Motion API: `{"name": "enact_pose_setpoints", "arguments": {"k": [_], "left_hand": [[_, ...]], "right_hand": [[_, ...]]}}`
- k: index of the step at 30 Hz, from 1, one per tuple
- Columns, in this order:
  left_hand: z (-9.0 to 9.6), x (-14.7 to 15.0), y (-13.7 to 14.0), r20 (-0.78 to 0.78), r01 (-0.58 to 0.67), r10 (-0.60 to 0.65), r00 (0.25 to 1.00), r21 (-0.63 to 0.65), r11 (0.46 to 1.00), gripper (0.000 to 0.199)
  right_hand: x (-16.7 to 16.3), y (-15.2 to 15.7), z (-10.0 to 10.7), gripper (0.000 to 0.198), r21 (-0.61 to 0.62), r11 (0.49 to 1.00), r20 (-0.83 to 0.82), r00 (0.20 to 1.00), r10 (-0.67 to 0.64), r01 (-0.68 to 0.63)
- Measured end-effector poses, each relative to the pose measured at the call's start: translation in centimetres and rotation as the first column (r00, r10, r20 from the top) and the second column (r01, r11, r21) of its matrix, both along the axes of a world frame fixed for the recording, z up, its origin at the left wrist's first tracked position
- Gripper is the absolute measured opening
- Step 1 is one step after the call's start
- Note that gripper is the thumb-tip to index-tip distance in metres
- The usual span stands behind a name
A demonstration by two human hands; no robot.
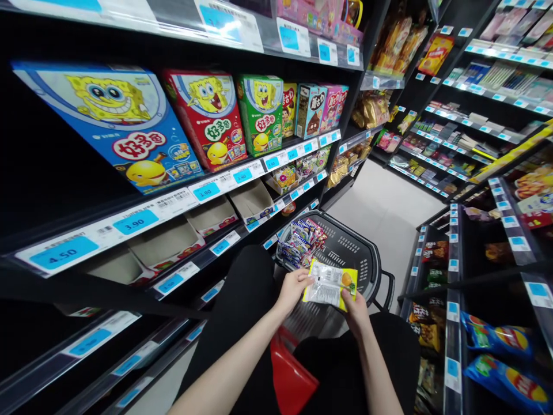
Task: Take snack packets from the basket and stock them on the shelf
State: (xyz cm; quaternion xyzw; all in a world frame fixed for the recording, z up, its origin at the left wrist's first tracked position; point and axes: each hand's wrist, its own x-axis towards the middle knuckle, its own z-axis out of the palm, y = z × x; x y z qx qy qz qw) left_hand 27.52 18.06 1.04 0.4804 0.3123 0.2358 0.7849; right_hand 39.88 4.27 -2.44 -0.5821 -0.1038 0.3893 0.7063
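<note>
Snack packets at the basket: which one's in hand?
The yellow-edged packet, held between the left hand and right hand; the mostly blue-and-white packets lie piled at the left of the basket.

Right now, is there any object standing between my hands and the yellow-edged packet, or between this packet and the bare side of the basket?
Nothing visible does. The left hand and right hand grip the yellow-edged packet directly. The small packets lie in the basket's left side; directly under the held packet is hidden.
</note>
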Motion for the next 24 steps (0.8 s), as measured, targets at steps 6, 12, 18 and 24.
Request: {"name": "enact_pose_setpoints", "arguments": {"k": [6, 12, 18, 24], "left_hand": [[-0.3, -0.3, -0.1, -0.218, -0.001, 0.037, 0.975, 0.167, 0.986, 0.018], [-0.3, -1.8, -1.4, -0.745, 0.693, -0.199, 0.637, 0.439, 0.572, 0.022], [0.1, -2.4, -1.6, -0.904, 0.915, -0.251, 0.347, 0.267, 0.301, 0.039], [-0.3, -1.9, -0.9, -0.892, 0.901, -0.244, 0.38, 0.297, 0.317, 0.041]], "right_hand": [[3.1, 2.6, 2.2, 0.036, -0.199, 0.98, 0.373, 0.923, 0.096, -0.021], [6.4, 10.4, 5.3, 0.031, -0.586, 0.811, 0.781, 0.262, 0.567, -0.007], [8.7, 15.8, 5.5, 0.037, -0.793, 0.545, 0.578, 0.052, 0.815, 0.272], [11.8, 16.8, 3.2, 0.041, -0.913, 0.269, 0.327, 0.156, 0.932, 0.308]]}}
